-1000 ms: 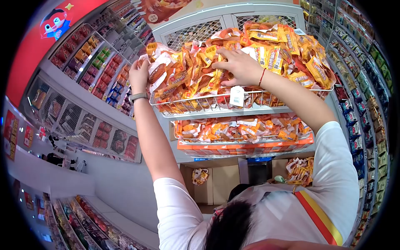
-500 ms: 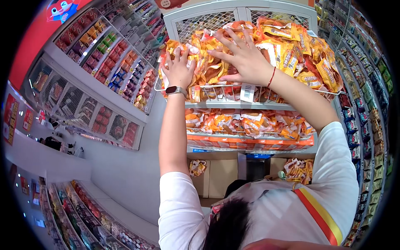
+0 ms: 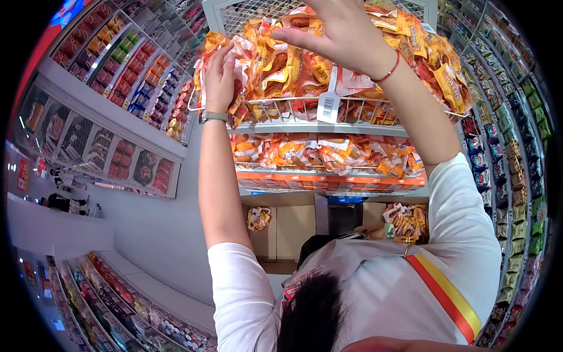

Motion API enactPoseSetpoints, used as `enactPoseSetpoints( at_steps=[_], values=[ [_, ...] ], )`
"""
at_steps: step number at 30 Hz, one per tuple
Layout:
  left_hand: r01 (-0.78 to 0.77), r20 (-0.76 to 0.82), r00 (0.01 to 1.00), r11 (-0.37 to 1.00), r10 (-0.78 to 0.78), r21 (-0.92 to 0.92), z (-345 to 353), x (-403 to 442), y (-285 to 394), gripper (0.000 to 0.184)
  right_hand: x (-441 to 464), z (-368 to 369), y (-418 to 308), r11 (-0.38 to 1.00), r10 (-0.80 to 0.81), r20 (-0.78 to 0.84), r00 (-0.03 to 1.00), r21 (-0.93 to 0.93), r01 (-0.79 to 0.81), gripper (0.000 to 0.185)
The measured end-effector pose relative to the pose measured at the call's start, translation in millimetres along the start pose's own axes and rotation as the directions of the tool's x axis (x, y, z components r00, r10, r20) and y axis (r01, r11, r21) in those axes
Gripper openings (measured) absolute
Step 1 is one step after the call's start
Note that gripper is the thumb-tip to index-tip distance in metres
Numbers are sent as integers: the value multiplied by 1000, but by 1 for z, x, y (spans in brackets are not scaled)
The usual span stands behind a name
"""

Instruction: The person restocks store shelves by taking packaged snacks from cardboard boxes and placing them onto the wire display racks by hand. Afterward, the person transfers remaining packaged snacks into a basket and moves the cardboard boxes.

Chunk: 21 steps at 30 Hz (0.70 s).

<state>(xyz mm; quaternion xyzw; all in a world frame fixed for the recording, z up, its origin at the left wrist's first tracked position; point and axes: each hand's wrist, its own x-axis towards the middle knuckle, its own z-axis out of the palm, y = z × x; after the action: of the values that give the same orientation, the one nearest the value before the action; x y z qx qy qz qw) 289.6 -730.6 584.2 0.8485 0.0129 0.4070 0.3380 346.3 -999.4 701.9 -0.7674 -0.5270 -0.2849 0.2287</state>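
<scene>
A heap of orange-and-yellow snack packets point(image 3: 275, 70) fills the upper wire basket point(image 3: 281, 111). My left hand point(image 3: 220, 82), with a watch on its wrist, rests against the packets at the heap's left edge. Its fingers are stretched out and partly curved over that side. My right hand point(image 3: 346, 38) is above the middle of the heap, thumb held apart and fingers extended; the fingertips are cut off by the frame's top edge. It grips nothing that I can see. A barcode tag point(image 3: 328, 107) hangs at the basket's front.
Below is a second shelf of similar packets point(image 3: 328, 154) above orange boxes point(image 3: 334, 182). Open cardboard boxes point(image 3: 296, 226) stand beneath, some packets inside. Snack shelves point(image 3: 510, 176) run along the right; a stocked rack point(image 3: 132, 76) stands at the left.
My right hand has lifted and moved up off the packets. My left hand has shifted to the heap's left edge, its fingers closer together. The view has shifted slightly.
</scene>
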Motion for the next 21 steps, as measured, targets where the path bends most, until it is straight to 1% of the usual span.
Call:
enactPoseSetpoints(
  at_steps=[1, 2, 3, 4, 5, 6, 7, 8, 9, 10, 11, 12, 13, 14, 15, 16, 17, 19, 20, 21],
  values=[
    [49, -66, 995, 954, -72, -295, -6, -7, -6, 31, 6, 38, 1, 997, -21, 126, 992, -71, 30, 69],
    [-61, -203, 979, 972, 14, -228, -14, -22, -11, 27, 13, 75, 1, 988, -42, 250, 967, -132, 77, 71],
    [-152, -335, 937, 979, 99, -134, -22, -38, -15, 23, 5, 126, 8, 926, -221, 281, 934, -240, 291, 73],
    [-106, -372, 927, 986, 52, -126, -30, -69, -14, 21, -1, 140, 10, 922, -201, 335, 921, -254, 293, 76],
    [-50, -412, 911, 992, -2, -116, -40, -108, -9, 20, 7, 130, 10, 959, -177, 402, 898, -136, 249, 70],
    [-6, -423, 905, 995, -36, -99, -46, -157, -29, 19, 30, 93, -4, 975, -104, 626, 773, -88, 202, 75],
    [121, -487, 837, 951, -251, -283, -42, -208, -37, 16, 42, 81, -12, 966, -61, 632, 773, -157, 205, 79],
    [238, -459, 775, 874, -434, -424, -38, -263, -51, 16, 52, 69, -27, 990, -88, 554, 828, -41, 133, 75],
    [379, -392, 730, 809, -559, -449, -31, -328, -81, 15, 57, 64, -44, 983, -28, 430, 902, -150, 102, 70],
    [549, -280, 600, 640, -749, -537, -21, -392, -109, 13, 53, 79, -63, 986, -52, 445, 894, -121, 117, 70],
    [685, -180, 549, 563, -816, -461, -10, -458, -139, 12, 51, 93, -81, 959, -83, 403, 912, -216, 183, 64],
    [761, -169, 528, 552, -832, -340, 3, -525, -171, 13, 50, 114, -96, 920, -116, 361, 925, -311, 237, 59],
    [910, -109, 355, 370, -929, -187, 17, -596, -204, 16, 43, 132, -109, 903, -169, 310, 935, -332, 274, 56],
    [974, -108, 204, 191, -973, 122, 24, -646, -222, 18, 29, 143, -122, 902, -231, 262, 937, -304, 307, 53],
    [982, -39, 115, 108, -993, 155, 25, -686, -238, 24, 14, 153, -134, 901, -289, 215, 933, -269, 341, 50],
    [954, 18, 77, 79, -997, 288, 30, -730, -266, 29, -3, 163, -144, 904, -336, 183, 924, -214, 371, 47],
    [958, 20, 63, 66, -998, 278, 34, -747, -291, 29, -27, 168, -150, 902, -390, 151, 908, -135, 410, 44],
    [866, -90, -39, -78, -995, 494, 36, -792, -327, 34, -87, 184, -156, 897, -442, 153, 884, 82, 435, 38],
    [879, 30, -208, -173, -978, 445, 33, -802, -353, 40, -122, 194, -155, 898, -426, 197, 883, 208, 387, 36],
    [871, 151, -363, -278, -920, 405, 31, -803, -385, 47, -162, 211, -155, 894, -393, 272, 878, 335, 297, 34]
  ],
)
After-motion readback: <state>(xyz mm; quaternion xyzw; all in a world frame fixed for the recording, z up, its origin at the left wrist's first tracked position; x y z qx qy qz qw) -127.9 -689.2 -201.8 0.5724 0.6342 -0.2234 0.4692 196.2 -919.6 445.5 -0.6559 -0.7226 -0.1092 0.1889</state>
